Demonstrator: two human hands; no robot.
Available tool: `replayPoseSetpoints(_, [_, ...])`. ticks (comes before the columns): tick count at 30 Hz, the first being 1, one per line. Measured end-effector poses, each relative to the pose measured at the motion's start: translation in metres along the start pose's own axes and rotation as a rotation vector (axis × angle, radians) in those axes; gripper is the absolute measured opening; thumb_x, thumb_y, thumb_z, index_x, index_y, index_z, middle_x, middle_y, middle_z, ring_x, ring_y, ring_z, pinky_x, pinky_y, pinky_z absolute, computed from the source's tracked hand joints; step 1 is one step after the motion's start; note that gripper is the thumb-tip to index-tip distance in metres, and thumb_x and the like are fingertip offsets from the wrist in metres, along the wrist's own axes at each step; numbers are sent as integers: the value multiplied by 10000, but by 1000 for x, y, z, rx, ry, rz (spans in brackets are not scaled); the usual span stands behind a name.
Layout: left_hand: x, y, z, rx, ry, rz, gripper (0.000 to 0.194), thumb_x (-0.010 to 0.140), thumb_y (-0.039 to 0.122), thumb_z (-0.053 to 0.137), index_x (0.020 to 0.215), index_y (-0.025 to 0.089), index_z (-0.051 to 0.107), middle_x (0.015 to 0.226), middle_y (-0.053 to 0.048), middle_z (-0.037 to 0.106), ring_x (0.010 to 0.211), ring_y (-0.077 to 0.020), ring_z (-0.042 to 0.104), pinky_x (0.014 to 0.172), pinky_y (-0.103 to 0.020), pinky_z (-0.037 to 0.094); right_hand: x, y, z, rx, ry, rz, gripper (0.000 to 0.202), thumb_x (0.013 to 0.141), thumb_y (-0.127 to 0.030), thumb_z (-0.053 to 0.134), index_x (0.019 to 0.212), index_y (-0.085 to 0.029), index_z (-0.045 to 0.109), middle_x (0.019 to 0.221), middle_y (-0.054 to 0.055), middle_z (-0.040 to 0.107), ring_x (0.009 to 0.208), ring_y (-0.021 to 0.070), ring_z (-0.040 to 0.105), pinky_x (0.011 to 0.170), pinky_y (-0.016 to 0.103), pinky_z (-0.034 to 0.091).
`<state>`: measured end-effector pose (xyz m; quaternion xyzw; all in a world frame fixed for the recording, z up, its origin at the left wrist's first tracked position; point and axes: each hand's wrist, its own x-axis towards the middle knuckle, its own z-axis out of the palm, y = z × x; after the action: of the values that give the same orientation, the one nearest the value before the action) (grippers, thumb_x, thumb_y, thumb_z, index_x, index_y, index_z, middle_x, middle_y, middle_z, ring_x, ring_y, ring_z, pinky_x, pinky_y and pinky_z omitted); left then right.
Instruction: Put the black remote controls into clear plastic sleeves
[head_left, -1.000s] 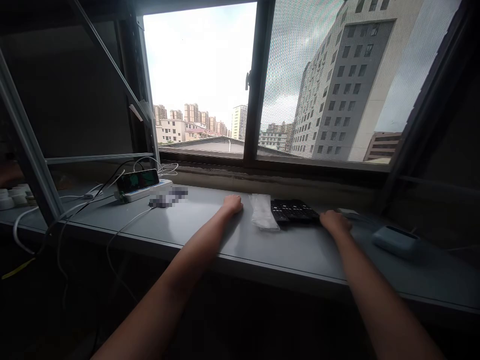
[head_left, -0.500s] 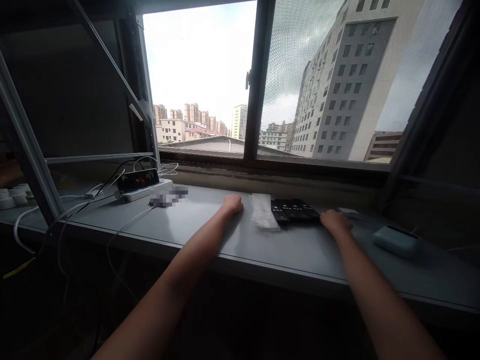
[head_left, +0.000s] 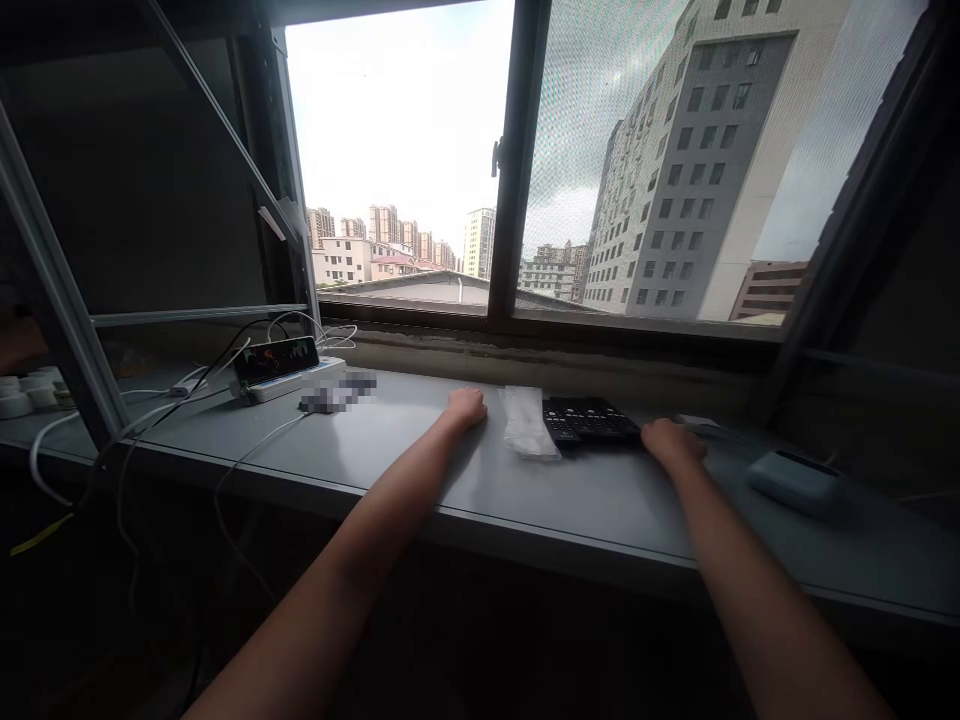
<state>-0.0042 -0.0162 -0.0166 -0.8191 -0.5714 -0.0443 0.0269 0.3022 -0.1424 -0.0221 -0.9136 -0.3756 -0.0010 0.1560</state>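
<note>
My left hand (head_left: 467, 406) rests on the grey table as a closed fist, left of a clear plastic bag (head_left: 527, 425) with whitish contents. It stays a little apart from that bag. Directly right of the bag lie flat black cards or packets (head_left: 592, 421) with small white print, their kind too small to tell. At their right end sits my right hand (head_left: 673, 443), fingers curled in, knuckles close to the black edge; whether it touches them I cannot tell. Nothing shows in either fist.
A phone (head_left: 276, 360) leans on a white power strip (head_left: 300, 380) amid cables at the left. Beside it is a blurred-out item (head_left: 334, 394). A blue-grey box (head_left: 793, 482) stands at the right. Metal shelf posts (head_left: 67, 270) frame the left; a window runs along the back.
Both hands and the things on the table stay in place. Only the picture on the phone's screen differs.
</note>
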Motion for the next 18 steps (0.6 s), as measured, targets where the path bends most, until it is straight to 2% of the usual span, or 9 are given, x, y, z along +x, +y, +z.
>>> replayPoseSetpoints(12, [0, 0, -1, 19, 1, 8, 370, 909, 245, 430, 1159, 154, 688, 1200, -154, 666, 1147, -268, 606, 908, -298, 486, -3, -1, -2, 16, -9, 12, 483, 922, -235, 334, 1245, -37, 633, 1237, 279, 602, 1106, 343, 621, 837, 416, 511])
replayPoseSetpoints(18, [0, -1, 0, 14, -5, 4, 352, 905, 241, 438, 1137, 162, 691, 1149, -147, 687, 1130, -261, 613, 899, -291, 481, -2, -1, -1, 23, -15, 10, 489, 924, -239, 325, 1246, -45, 638, 1272, 266, 593, 1113, 346, 616, 840, 416, 512])
